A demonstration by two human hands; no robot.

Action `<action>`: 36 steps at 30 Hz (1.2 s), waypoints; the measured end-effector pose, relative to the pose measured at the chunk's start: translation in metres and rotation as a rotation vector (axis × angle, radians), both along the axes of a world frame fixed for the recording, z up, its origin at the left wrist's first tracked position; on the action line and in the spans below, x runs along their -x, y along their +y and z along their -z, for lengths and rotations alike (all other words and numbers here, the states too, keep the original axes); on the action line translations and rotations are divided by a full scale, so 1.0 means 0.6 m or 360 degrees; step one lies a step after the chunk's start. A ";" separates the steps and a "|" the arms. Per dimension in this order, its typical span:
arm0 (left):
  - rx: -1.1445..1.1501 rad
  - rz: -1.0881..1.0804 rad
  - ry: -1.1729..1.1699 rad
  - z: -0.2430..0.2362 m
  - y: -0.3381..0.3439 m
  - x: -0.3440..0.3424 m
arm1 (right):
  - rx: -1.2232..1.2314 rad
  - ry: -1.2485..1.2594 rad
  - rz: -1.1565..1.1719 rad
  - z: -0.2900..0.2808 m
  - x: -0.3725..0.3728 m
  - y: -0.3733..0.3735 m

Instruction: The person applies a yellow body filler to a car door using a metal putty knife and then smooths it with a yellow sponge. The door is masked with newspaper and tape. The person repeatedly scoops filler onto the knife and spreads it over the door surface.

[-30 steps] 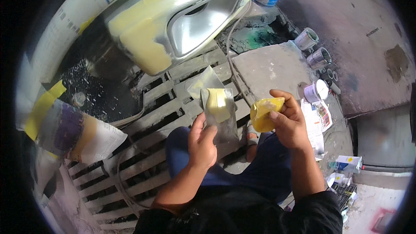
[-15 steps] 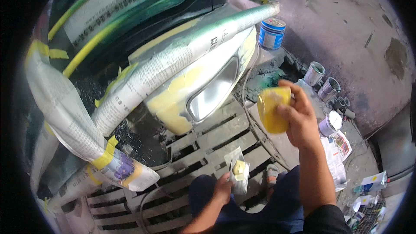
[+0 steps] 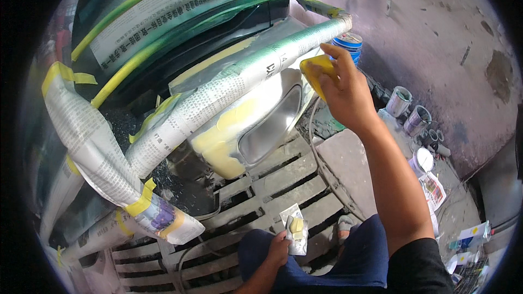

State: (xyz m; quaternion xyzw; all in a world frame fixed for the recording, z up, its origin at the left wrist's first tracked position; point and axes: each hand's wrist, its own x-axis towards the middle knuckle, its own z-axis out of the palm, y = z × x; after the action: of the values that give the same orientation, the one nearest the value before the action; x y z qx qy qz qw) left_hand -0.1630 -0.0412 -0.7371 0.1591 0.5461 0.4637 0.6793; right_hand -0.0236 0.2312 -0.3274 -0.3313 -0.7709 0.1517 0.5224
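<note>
My right hand grips a yellow putty spreader, a thin flat piece held between thumb and fingers at the far right end of a vehicle panel. Whether the spreader's edge touches the panel I cannot tell. Pale yellow putty patches cover parts of the white panel, around a grey rounded recess. Low in front of my knees, my left hand holds a small pale putty board. A lump of pale yellow putty lies on it.
Newspaper-wrapped bars with yellow tape cross above the panel. A blue can stands behind my right hand. Open cans line the wall at right. Under me is a slatted wooden pallet; a hose runs beside it.
My right hand has carried the spreader up and leftward, to the panel's far end. My left hand stays low with the putty board. The view has shifted slightly.
</note>
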 end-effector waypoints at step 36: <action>-0.0193 0.0058 0.0094 -0.023 -0.011 -0.010 | -0.0252 0.0135 0.0080 0.015 0.072 -0.140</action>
State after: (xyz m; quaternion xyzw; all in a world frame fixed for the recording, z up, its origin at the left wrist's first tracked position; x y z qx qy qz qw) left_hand -0.1573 -0.0477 -0.7235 0.2234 0.5338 0.4788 0.6603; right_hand -0.0669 0.1472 -0.3361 -0.3014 -0.7491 0.0909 0.5829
